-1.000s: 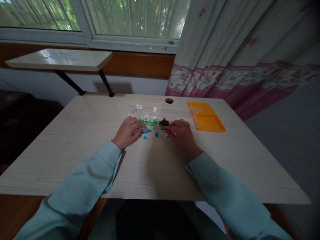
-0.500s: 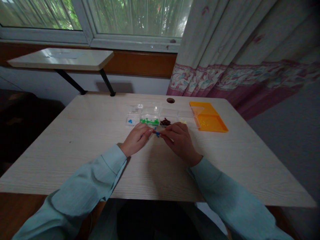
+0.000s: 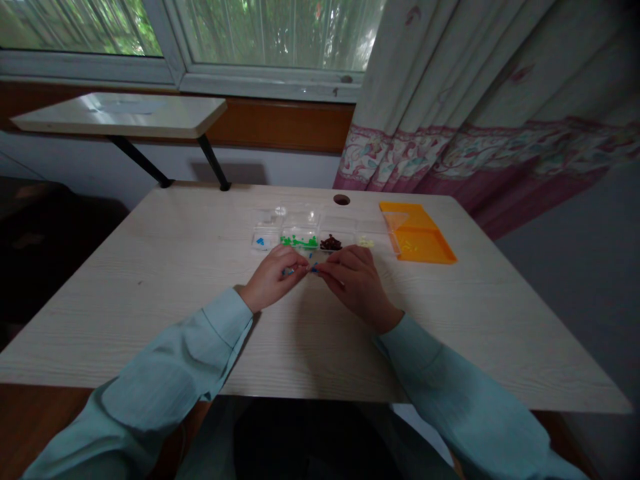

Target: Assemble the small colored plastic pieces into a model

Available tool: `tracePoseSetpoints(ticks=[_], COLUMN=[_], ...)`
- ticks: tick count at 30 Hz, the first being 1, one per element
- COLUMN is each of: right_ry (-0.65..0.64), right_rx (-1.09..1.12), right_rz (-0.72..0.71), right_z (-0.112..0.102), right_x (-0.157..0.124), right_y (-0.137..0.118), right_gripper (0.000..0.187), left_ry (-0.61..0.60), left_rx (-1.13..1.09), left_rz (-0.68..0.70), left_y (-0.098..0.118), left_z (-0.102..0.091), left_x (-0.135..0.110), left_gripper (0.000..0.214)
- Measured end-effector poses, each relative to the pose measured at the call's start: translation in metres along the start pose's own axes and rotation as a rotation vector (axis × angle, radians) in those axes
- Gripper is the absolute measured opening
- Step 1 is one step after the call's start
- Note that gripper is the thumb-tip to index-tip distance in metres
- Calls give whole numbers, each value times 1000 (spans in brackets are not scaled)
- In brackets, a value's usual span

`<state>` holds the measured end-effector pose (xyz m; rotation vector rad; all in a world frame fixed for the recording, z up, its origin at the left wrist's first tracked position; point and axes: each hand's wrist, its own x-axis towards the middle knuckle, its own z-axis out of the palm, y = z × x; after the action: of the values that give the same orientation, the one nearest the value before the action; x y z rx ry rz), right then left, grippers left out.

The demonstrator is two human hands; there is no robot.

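Observation:
My left hand (image 3: 276, 275) and my right hand (image 3: 356, 280) meet fingertip to fingertip over the table, just in front of a clear divided box. Between the pinched fingertips shows a small blue piece (image 3: 314, 268), too small to name more closely. The right fingers are closed on it. My left thumb and forefinger are pinched at its other side; whether they grip it is hard to see. More blue bits show under the left fingers. The clear box (image 3: 270, 230) holds blue pieces (image 3: 260, 241), green pieces (image 3: 300, 241), dark red pieces (image 3: 331, 243) and pale yellow pieces (image 3: 367, 243) in separate compartments.
An orange tray (image 3: 425, 247) with a few yellow bits lies right of the box, whose clear lid overlaps its edge. A cable hole (image 3: 341, 199) sits near the table's back. At the back left rises a small shelf (image 3: 125, 117) on black legs; a curtain (image 3: 450, 120) hangs behind.
My left fingertips have closed and dipped slightly toward the blue piece between the hands. The right hand has hardly moved, and the box and tray stay put.

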<state>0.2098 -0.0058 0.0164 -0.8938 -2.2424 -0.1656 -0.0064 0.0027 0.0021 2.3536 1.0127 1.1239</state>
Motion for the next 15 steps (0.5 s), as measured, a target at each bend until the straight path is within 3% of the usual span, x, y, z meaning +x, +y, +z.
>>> tracePoseSetpoints(ticks=[9, 15], right_ry=[-75, -48], right_rx=[7, 1], right_rz=[56, 46], right_z=[-2, -1], right_x=[-1, -2], right_y=[-1, 3], right_gripper=[21, 22], left_ry=[3, 231], left_rx=[51, 198], left_rz=[-49, -167], left_y=[-2, -23], left_z=[-8, -35], left_x=[1, 5], left_gripper=[27, 29])
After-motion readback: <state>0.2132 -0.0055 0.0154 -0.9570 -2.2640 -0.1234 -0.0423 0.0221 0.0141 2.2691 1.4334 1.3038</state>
